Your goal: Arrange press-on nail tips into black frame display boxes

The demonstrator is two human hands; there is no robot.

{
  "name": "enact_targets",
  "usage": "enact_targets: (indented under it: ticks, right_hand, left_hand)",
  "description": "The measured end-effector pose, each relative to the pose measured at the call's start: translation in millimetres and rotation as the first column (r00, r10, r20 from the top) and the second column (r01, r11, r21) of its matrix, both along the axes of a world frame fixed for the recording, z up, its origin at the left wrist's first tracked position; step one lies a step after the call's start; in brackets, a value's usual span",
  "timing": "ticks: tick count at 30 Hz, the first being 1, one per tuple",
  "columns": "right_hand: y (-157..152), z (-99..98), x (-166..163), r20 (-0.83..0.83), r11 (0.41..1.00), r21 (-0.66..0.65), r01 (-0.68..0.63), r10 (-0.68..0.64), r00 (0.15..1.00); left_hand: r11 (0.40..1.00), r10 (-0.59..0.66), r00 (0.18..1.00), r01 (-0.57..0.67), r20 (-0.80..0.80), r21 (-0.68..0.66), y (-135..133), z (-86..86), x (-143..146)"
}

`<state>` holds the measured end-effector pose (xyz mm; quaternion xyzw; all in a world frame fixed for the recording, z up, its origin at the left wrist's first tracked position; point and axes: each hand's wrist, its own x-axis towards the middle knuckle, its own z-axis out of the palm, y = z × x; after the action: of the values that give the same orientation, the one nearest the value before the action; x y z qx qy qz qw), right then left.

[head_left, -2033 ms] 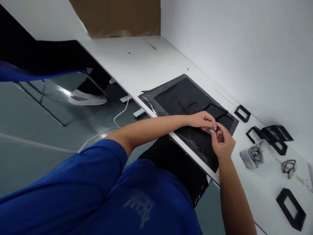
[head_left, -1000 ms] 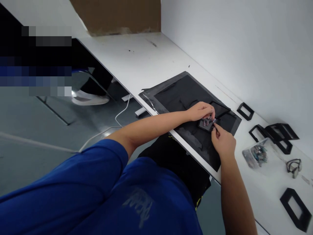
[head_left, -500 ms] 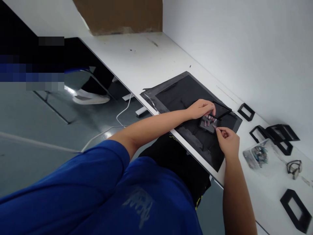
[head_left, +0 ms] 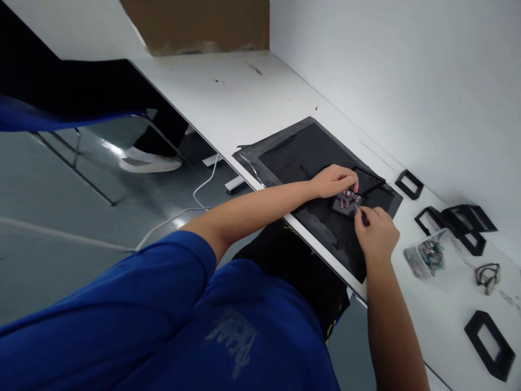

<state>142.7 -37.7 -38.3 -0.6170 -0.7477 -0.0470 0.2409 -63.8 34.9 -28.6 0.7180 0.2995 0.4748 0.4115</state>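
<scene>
Clock directions run from the open black case. The white wall (head_left: 391, 81) closes the far side toward 2 o'clock. The white table (head_left: 228, 100) stretches toward 11 o'clock, speckled, up to a brown panel (head_left: 203, 27); its near edge drops off at 7 o'clock, a narrow white strip beyond the black mat (head_left: 301, 146). At 3 o'clock, past the mat, lies a cluster of black frames (head_left: 459, 220); the clear tub (head_left: 425, 258) sits at 4.

The case (head_left: 341, 209) rests on the mat toward its 4 o'clock end, lid raised toward 1. The left hand (head_left: 334, 181) curls over its upper edge from 11 o'clock; whether it grips anything is hidden. The right hand (head_left: 375, 231) comes in from 4, thumb and forefinger drawn together at the tray; whether they pinch a piece I cannot tell. Glasses (head_left: 487, 278) lie beyond the tub. Small pinkish pieces (head_left: 345, 204) sit in the tray, just beside both hands' fingertips.
</scene>
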Motion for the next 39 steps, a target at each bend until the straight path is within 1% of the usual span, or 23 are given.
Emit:
enact_targets:
  ticks: [5,10,14,17,21,24,27,34,39]
  right_hand:
    - [3,-2.6,0,-0.039,0.999,-0.045,-0.011,0.009,0.999]
    - [7,1.2,1,-0.166,0.995,-0.092,-0.037,0.021,0.986]
    - [10,-2.7,4,-0.282,0.983,-0.166,-0.084,0.034,0.959]
    - [15,-8.7,8,-0.340,0.969,-0.235,-0.072,-0.013,0.940]
    - [23,-13.7,12,-0.363,0.956,-0.293,-0.008,-0.104,0.926]
    - [26,-14.5,13,-0.370,0.952,-0.305,0.037,-0.154,0.916]
    - [27,-14.5,13,-0.378,0.947,-0.316,0.052,-0.176,0.909]
    - [21,-12.9,7,-0.390,0.960,-0.273,0.056,-0.164,0.906]
    - [21,-9.2,1,-0.376,0.967,-0.247,0.062,-0.154,0.914]
  left_hand:
    - [0.999,0.012,0.999,-0.010,-0.045,0.040,0,1.2,-1]
    - [0.997,0.008,0.995,-0.001,-0.097,0.078,1,1.4,-3]
    - [0.996,0.013,0.993,-0.002,-0.117,0.094,1,1.5,-4]
    - [0.995,0.015,0.992,-0.002,-0.129,0.103,2,0.7,-4]
    - [0.994,0.025,0.989,-0.009,-0.143,0.108,3,-1.2,-3]
    - [0.994,0.029,0.988,-0.012,-0.152,0.109,4,-2.7,-3]
    - [0.994,0.028,0.987,-0.010,-0.161,0.111,5,-3.6,-2]
    - [0.993,0.045,0.984,-0.027,-0.170,0.112,3,-2.3,-2]
    - [0.993,0.027,0.981,-0.004,-0.190,0.121,2,-1.5,-3]
